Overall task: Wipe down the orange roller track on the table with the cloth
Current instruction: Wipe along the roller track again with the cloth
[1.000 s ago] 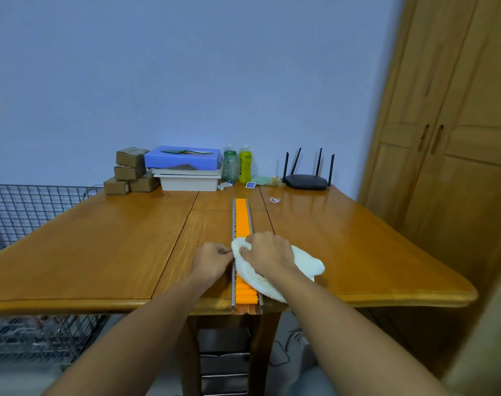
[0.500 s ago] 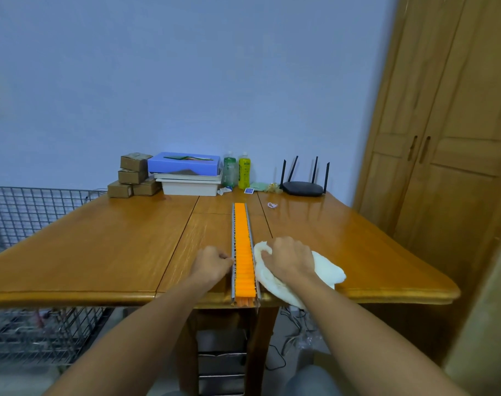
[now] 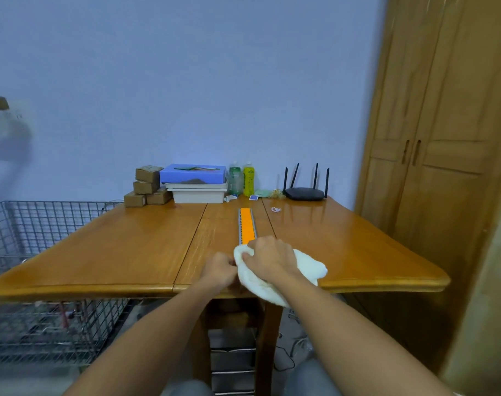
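Observation:
The orange roller track (image 3: 246, 225) with grey side rails runs down the middle of the wooden table (image 3: 135, 247) toward me. Its near half is hidden under a white cloth (image 3: 308, 265) and my hands. My right hand (image 3: 269, 257) grips the bunched cloth on top of the track. My left hand (image 3: 219, 268) sits with curled fingers against the track's left rail near the table's front edge; what its fingers pinch is hidden.
At the table's far edge stand small cardboard boxes (image 3: 147, 185), a blue box on white trays (image 3: 196, 181), two bottles (image 3: 242, 178) and a black router (image 3: 305, 192). A wire cage (image 3: 40, 224) is on the left, wooden wardrobe doors (image 3: 432, 167) on the right.
My right hand slid the cloth from beside the track's right rail back onto the track, covering its near part. The view has tilted upward. My left hand stayed by the left rail.

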{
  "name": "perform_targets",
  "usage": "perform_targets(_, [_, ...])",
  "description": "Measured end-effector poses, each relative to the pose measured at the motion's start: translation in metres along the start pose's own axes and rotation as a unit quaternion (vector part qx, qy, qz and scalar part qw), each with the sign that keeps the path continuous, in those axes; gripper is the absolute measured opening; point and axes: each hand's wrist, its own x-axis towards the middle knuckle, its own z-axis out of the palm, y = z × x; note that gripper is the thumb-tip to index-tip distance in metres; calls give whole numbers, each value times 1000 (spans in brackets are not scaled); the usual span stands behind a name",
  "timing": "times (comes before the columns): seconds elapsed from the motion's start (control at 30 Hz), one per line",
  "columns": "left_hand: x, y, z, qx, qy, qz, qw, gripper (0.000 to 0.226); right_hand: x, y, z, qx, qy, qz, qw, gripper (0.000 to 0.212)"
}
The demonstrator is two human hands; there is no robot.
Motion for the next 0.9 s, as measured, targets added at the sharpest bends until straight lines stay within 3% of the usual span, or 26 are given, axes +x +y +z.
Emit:
perform_targets(0.07, [-4, 0, 1, 9, 4, -1, 1000, 38, -5, -3, 4, -6, -8, -9, 1000, 28])
perform_targets(0.23, [-2, -4, 4, 13, -8, 0, 1000, 25, -13, 2, 13, -56, -5, -31, 998, 34])
perform_targets(0.4, [1, -2, 2, 23, -6, 0, 1000, 31, -18, 10, 15, -96, 10, -64, 993, 37])
perform_targets(0.67, [11, -1, 2, 13, -12, -1, 1000, 9, -18, 28, 6, -87, -20, -39, 995, 34])
perform_targets(0.9, [12, -2, 1, 14, -16, 5, 1000, 5, -19, 38, 2, -102, -14, -33, 994, 35])
